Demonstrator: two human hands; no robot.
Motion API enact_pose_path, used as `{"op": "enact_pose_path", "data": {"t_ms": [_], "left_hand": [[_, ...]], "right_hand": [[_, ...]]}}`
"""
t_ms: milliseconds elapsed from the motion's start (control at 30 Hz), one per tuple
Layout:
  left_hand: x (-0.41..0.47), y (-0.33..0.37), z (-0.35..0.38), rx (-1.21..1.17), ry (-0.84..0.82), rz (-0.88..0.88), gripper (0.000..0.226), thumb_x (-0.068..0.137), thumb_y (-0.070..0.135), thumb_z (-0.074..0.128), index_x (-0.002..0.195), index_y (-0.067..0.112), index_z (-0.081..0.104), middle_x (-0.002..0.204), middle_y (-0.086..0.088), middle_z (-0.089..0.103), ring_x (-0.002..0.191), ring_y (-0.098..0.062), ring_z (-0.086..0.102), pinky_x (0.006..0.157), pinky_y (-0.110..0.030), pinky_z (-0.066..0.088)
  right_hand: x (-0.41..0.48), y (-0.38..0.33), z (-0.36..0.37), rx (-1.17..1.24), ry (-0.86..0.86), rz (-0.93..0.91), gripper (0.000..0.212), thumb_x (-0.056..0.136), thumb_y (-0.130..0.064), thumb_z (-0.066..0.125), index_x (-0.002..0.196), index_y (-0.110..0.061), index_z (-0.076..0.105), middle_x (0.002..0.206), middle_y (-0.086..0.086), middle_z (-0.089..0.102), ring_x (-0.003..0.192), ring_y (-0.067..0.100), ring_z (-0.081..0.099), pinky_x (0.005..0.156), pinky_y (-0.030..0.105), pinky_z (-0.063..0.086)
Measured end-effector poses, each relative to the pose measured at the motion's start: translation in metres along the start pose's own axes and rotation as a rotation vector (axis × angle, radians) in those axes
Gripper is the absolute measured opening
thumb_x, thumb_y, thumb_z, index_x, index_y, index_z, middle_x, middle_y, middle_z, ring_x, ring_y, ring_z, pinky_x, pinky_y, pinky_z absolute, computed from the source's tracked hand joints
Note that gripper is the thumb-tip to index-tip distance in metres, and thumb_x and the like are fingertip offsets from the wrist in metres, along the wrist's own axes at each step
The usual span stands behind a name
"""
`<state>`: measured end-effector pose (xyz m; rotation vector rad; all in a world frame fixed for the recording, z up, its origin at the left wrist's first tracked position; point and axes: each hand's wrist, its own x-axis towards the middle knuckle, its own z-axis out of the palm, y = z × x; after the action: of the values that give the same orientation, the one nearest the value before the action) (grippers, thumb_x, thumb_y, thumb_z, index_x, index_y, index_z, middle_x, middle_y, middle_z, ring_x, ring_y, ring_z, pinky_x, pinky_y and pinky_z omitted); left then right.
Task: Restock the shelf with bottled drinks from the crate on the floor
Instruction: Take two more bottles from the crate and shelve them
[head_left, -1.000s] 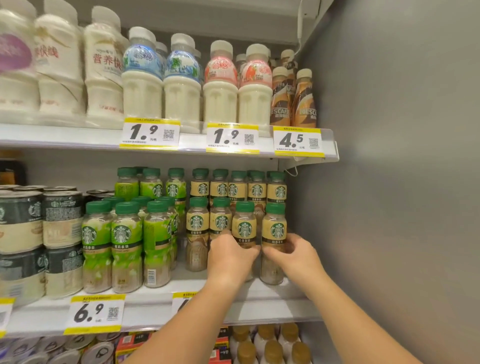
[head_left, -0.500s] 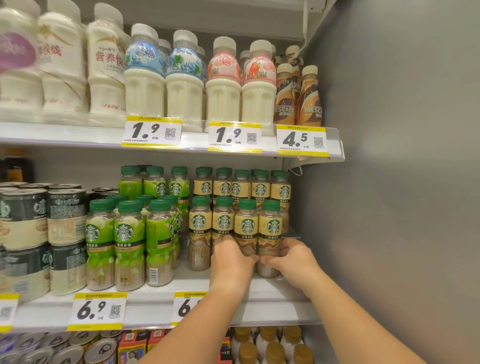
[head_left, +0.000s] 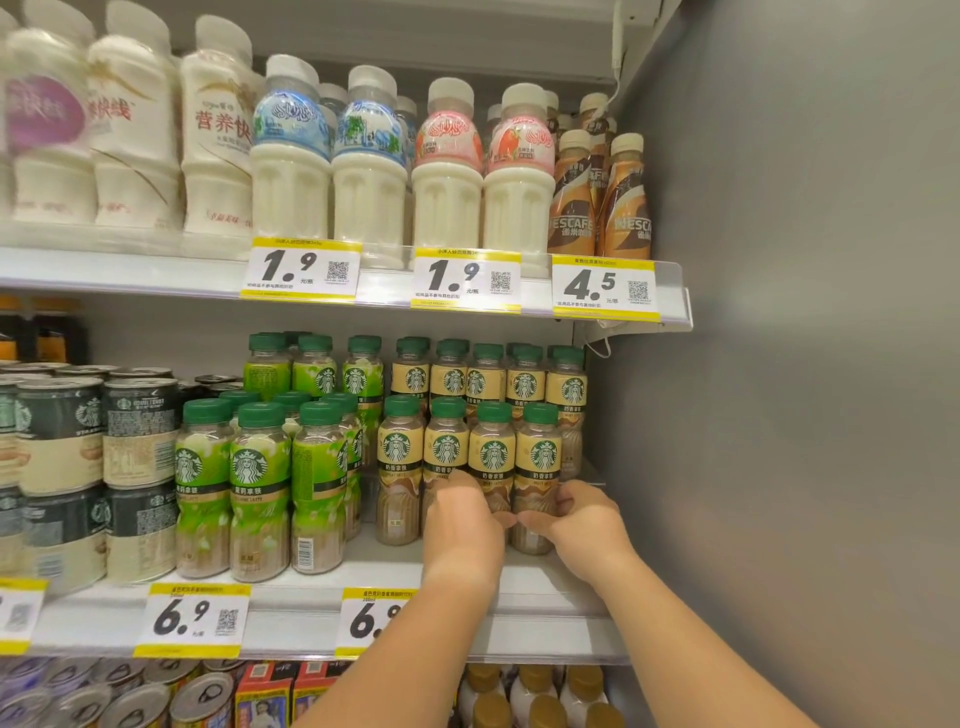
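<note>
Beige-label latte bottles with green caps stand in rows at the right end of the middle shelf (head_left: 550, 579). My left hand (head_left: 462, 535) wraps the lower part of the third front-row bottle (head_left: 492, 454). My right hand (head_left: 584, 525) holds the base of the rightmost front bottle (head_left: 541, 457). Both bottles stand upright on the shelf, in line with the two front bottles (head_left: 397, 452) to their left. The crate is out of view.
Green-label latte bottles (head_left: 260, 478) and stacked cans (head_left: 137, 431) fill the shelf to the left. White milk bottles (head_left: 371, 176) and brown coffee bottles (head_left: 626, 202) stand on the upper shelf. A grey side wall (head_left: 779, 364) closes the right. More bottles and cans sit below.
Both hands have slid the two right-hand front bottles back and slightly left into line with the front row. The hands stay on the bottles.
</note>
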<state>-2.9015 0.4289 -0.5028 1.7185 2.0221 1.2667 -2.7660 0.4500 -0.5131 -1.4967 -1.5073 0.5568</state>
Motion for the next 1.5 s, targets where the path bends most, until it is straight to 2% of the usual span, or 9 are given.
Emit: {"op": "enact_pose_path", "data": {"t_ms": [100, 333, 467, 700, 900, 1000, 1133, 1267, 1500], "left_hand": [[0.001, 0.0, 0.0, 0.009, 0.01, 0.003, 0.043, 0.084, 0.027, 0.081, 0.114, 0.007, 0.057, 0.11, -0.012, 0.069, 0.104, -0.032, 0.068, 0.07, -0.031, 0.047], [0.003, -0.002, 0.001, 0.037, 0.008, 0.039, 0.051, 0.083, 0.033, 0.081, 0.118, 0.007, 0.055, 0.117, -0.014, 0.064, 0.107, -0.034, 0.066, 0.082, -0.037, 0.053], [0.002, -0.002, 0.0, 0.09, -0.032, 0.05, 0.063, 0.082, 0.036, 0.081, 0.127, 0.006, 0.049, 0.129, -0.016, 0.054, 0.116, -0.034, 0.061, 0.092, -0.039, 0.052], [-0.007, -0.018, -0.026, 0.261, -0.199, 0.186, 0.065, 0.085, 0.046, 0.071, 0.133, 0.009, 0.047, 0.131, -0.013, 0.052, 0.118, -0.033, 0.057, 0.092, -0.042, 0.054], [-0.023, -0.05, -0.06, 0.598, -0.209, 0.502, 0.08, 0.089, 0.068, 0.041, 0.147, 0.013, 0.033, 0.144, -0.013, 0.044, 0.133, -0.034, 0.04, 0.11, -0.051, 0.036], [-0.03, -0.072, -0.066, 0.687, -0.173, 0.616, 0.088, 0.091, 0.074, 0.025, 0.158, 0.017, 0.016, 0.161, -0.015, 0.024, 0.148, -0.037, 0.019, 0.119, -0.059, 0.015], [-0.043, -0.098, -0.07, 0.631, -0.112, 0.706, 0.09, 0.09, 0.076, 0.016, 0.161, 0.022, 0.004, 0.168, -0.014, 0.008, 0.154, -0.036, 0.004, 0.12, -0.062, 0.008], [-0.056, -0.121, -0.072, 0.621, -0.106, 0.741, 0.09, 0.091, 0.076, 0.012, 0.161, 0.022, -0.001, 0.168, -0.015, -0.002, 0.154, -0.036, -0.004, 0.12, -0.063, 0.008], [-0.102, -0.174, -0.088, 0.556, -0.147, 0.776, 0.088, 0.091, 0.071, 0.021, 0.159, 0.015, 0.019, 0.165, -0.02, 0.017, 0.15, -0.041, 0.019, 0.117, -0.063, 0.022]], "right_hand": [[0.001, 0.002, 0.002, 0.015, 0.006, 0.016, 0.048, 0.077, -0.032, 0.084, 0.116, -0.01, 0.065, 0.112, 0.003, 0.069, 0.098, 0.022, 0.063, 0.082, 0.032, 0.051], [0.0, 0.001, 0.003, 0.012, 0.018, 0.009, 0.044, 0.078, -0.031, 0.083, 0.114, -0.012, 0.067, 0.11, 0.004, 0.071, 0.096, 0.021, 0.065, 0.086, 0.036, 0.055], [-0.006, -0.003, 0.002, -0.04, -0.001, 0.011, 0.056, 0.081, -0.038, 0.079, 0.129, -0.013, 0.06, 0.126, 0.004, 0.066, 0.106, 0.022, 0.062, 0.091, 0.034, 0.052], [-0.028, -0.014, 0.002, -0.605, -0.007, -0.053, 0.07, 0.084, -0.07, 0.047, 0.136, -0.023, 0.048, 0.132, 0.003, 0.061, 0.116, 0.028, 0.059, 0.093, 0.042, 0.052], [-0.065, -0.01, 0.003, -0.872, 0.04, -0.181, 0.083, 0.09, -0.073, 0.021, 0.156, -0.023, 0.021, 0.164, 0.01, 0.021, 0.151, 0.032, 0.017, 0.121, 0.049, 0.02], [-0.089, -0.01, 0.012, -0.906, 0.094, -0.255, 0.081, 0.092, -0.071, 0.018, 0.158, -0.025, 0.013, 0.167, 0.009, 0.007, 0.154, 0.028, 0.001, 0.124, 0.049, 0.006], [-0.122, -0.014, 0.032, -0.899, 0.129, -0.294, 0.083, 0.09, -0.069, 0.012, 0.159, -0.025, 0.004, 0.167, 0.008, -0.007, 0.153, 0.026, -0.011, 0.123, 0.046, -0.004], [-0.153, -0.011, 0.051, -0.9, 0.177, -0.273, 0.083, 0.09, -0.067, 0.012, 0.159, -0.021, 0.009, 0.167, 0.01, -0.002, 0.153, 0.029, -0.006, 0.123, 0.047, -0.001], [-0.217, 0.005, 0.084, -0.935, 0.224, -0.221, 0.081, 0.09, -0.061, 0.026, 0.154, -0.011, 0.03, 0.162, 0.02, 0.024, 0.149, 0.038, 0.021, 0.12, 0.053, 0.018]]}}
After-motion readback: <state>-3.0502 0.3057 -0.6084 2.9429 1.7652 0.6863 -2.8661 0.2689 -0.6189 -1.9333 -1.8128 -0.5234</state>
